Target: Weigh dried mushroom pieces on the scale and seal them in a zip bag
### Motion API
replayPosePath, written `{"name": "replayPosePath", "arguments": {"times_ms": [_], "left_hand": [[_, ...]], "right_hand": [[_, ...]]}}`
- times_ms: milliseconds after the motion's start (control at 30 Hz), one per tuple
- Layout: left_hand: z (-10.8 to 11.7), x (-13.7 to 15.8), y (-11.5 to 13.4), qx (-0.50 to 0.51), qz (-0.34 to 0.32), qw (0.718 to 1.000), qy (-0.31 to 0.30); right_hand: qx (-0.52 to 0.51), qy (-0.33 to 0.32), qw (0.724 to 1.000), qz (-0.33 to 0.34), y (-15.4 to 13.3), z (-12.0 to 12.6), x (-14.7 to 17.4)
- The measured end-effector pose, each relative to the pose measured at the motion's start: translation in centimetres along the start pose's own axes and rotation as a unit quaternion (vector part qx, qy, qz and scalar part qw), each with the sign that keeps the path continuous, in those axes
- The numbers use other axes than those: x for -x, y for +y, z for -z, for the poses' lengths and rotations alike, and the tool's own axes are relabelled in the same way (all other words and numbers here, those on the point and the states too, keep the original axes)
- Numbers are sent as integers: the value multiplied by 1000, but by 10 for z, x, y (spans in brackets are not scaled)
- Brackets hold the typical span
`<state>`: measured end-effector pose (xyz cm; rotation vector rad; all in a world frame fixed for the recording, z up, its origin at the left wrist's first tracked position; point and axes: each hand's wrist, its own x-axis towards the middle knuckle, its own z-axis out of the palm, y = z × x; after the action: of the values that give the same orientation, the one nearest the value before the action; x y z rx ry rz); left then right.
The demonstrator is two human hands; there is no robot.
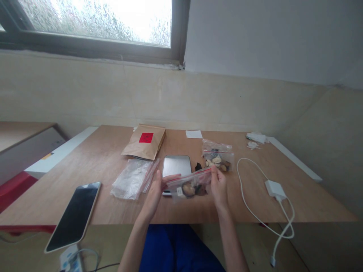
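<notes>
A clear zip bag (188, 188) with a red seal line is stretched between my two hands, above the table's front part. Inside lie brown pieces that look like dried mushrooms, and a small white packet. My left hand (157, 189) grips the bag's left end, fingers reaching along its top edge. At the upper right corner, my right hand (219, 186) pinches the seal between thumb and fingers. Behind the bag, a flat silver scale (177, 164) is partly covered by it. A dark dried piece (198, 166) rests on the table right of the scale.
More filled zip bags (217, 161) lie behind my right hand. Empty plastic bags (132, 179) and a brown paper pouch (146, 142) are on the left. A tablet (74, 215) overhangs the front edge. A white charger (275, 189) with cable lies right, a white paper (194, 134) at the back.
</notes>
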<state>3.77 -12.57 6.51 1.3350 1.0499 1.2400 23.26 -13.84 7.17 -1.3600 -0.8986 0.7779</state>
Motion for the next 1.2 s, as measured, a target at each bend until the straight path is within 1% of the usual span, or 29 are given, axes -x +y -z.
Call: {"name": "replayPosePath", "arguments": {"times_ms": [33, 100, 200, 233, 300, 367, 467, 500, 567, 600, 667, 733, 767, 833, 933, 1000, 1033, 1067, 1133, 1200], "left_hand": [[3, 0, 2, 13, 27, 999, -31], [9, 0, 5, 23, 70, 995, -62], [17, 0, 7, 13, 75, 996, -39], [19, 0, 7, 12, 73, 997, -30], [23, -1, 5, 9, 63, 998, -2], [29, -5, 3, -4, 51, 998, 34], [40, -14, -2, -49, 24, 995, 86], [45, -18, -5, -75, 10, 992, 104], [55, -27, -10, -145, -29, 978, 147], [61, -33, -13, -187, -49, 966, 172], [73, -46, -21, -275, -93, 933, 212], [85, -61, -30, -357, -131, 899, 218], [91, -69, -34, -388, -137, 886, 215], [101, -85, -43, -437, -128, 873, 176], [111, -104, -54, -486, -108, 861, 106], [113, -111, -58, -504, -97, 854, 86], [113, -113, -59, -510, -93, 850, 86], [113, -114, -58, -518, -90, 846, 92], [113, -115, -56, -533, -90, 834, 113], [114, -116, -52, -542, -100, 824, 134]], "right_hand": [[0, 34, 999, -6, 1, 11, -8], [22, 116, 993, -2, 4, 34, -27], [65, 167, 984, 3, 10, 69, -60], [92, 188, 978, -3, 13, 78, -71], [179, 194, 964, 0, 20, 92, -92], [253, 211, 944, 5, 26, 99, -108], [294, 243, 924, 23, 31, 95, -113], [310, 256, 914, 48, 32, 91, -110], [358, 269, 885, 128, 33, 79, -99], [387, 262, 867, 174, 35, 73, -92], [433, 213, 842, 241, 41, 58, -79], [466, 153, 831, 261, 50, 46, -73], [482, 132, 826, 260, 55, 41, -72], [507, 109, 818, 250, 63, 34, -77], [520, 104, 813, 238, 65, 31, -89], [513, 90, 812, 262, 61, 31, -90], [504, 70, 812, 286, 59, 30, -88], [491, 35, 812, 315, 57, 29, -84], [460, -65, 808, 362, 55, 25, -71], [442, -152, 801, 374, 59, 21, -59]]}}
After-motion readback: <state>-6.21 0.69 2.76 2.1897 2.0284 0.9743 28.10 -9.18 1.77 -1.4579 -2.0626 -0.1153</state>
